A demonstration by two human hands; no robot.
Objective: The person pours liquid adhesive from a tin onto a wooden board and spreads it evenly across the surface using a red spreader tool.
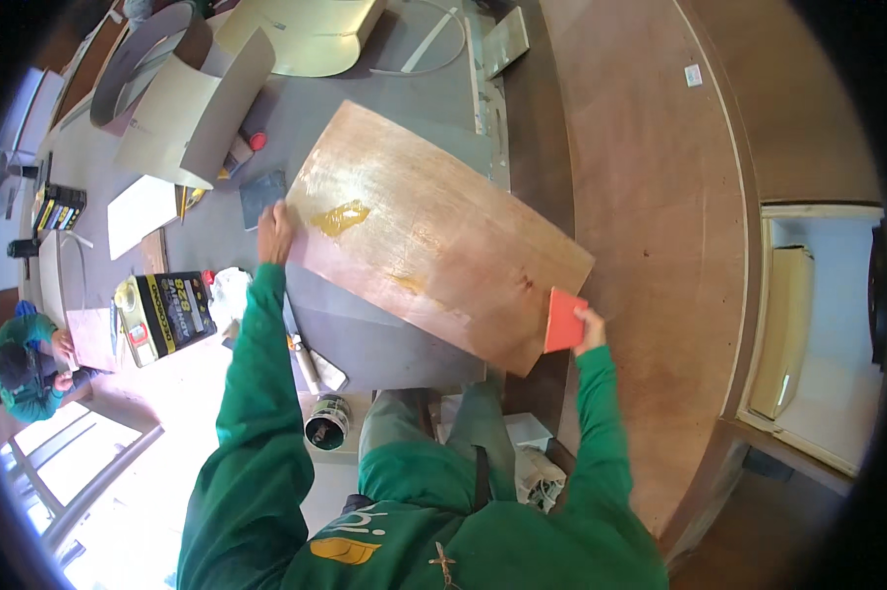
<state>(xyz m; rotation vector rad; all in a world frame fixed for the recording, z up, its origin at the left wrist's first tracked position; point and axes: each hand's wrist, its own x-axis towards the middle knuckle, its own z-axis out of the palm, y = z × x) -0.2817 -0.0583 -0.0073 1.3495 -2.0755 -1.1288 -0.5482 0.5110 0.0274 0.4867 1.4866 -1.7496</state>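
- Board (433,236), one, flat, pale to reddish-brown wood, rectangular; lies aslant across the worktop (394,359), its far-left end over the surface, its near-right end reaching past the worktop's right edge
- Amber patches (341,217), wet and glossy, on the board: a large one near the left hand, a smaller one nearer the board's near long edge; the surface toward the right end shows a darker tone
- Left hand (275,234), bare, green sleeve; at the board's left edge, touching it; grip cannot be told, the thumb and underside being hidden
- Right hand (591,330), bare, green sleeve; grip closed, pinching the spreader between thumb and fingers
- Spreader (565,321), one, flat, orange-red; at the right end of the board, just beside its short edge
- Pad (263,202), dark grey, flat, rectangular; just beyond the left hand
- Tin (176,311), rectangular, black and yellow; left of the left forearm
- Bag (230,293), white, crumpled; beside the tin
- Pot (327,423), round, open, dark inside; below the worktop's near edge
- Curved panels (202,113), cream; on the far-left worktop
- Co-worker (28,369), green clothing; far left
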